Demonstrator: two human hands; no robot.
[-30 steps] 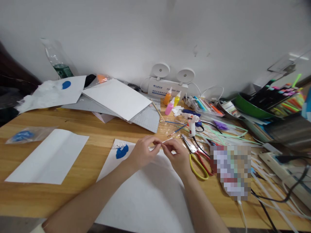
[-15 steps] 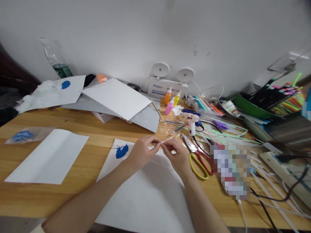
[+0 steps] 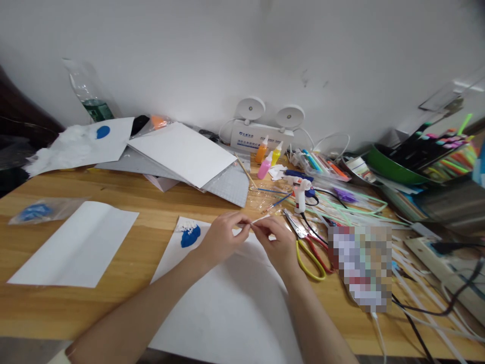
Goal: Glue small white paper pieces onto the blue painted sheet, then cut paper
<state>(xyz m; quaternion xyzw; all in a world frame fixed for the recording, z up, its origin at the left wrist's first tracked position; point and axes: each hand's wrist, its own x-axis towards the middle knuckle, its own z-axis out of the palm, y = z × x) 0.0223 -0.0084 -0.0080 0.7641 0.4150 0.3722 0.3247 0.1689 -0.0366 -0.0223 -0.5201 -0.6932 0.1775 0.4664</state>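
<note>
Over the upper part of a large white sheet (image 3: 227, 313), my left hand (image 3: 225, 236) and my right hand (image 3: 278, 245) meet fingertip to fingertip. Both pinch a thin white strip (image 3: 261, 219), whose free end sticks out above the right fingers. What it is made of is too small to tell. On the sheet's top left corner is a blue patch (image 3: 190, 236) with small white bits along its upper edge. Scissors (image 3: 310, 258) with yellow and red handles lie just right of my right hand.
A white glue gun (image 3: 300, 194) stands behind the scissors, near small paint bottles (image 3: 264, 167). Cables and pale strips (image 3: 420, 288) crowd the right side. Another white sheet (image 3: 76, 247) lies left, with boards (image 3: 185, 151) stacked behind.
</note>
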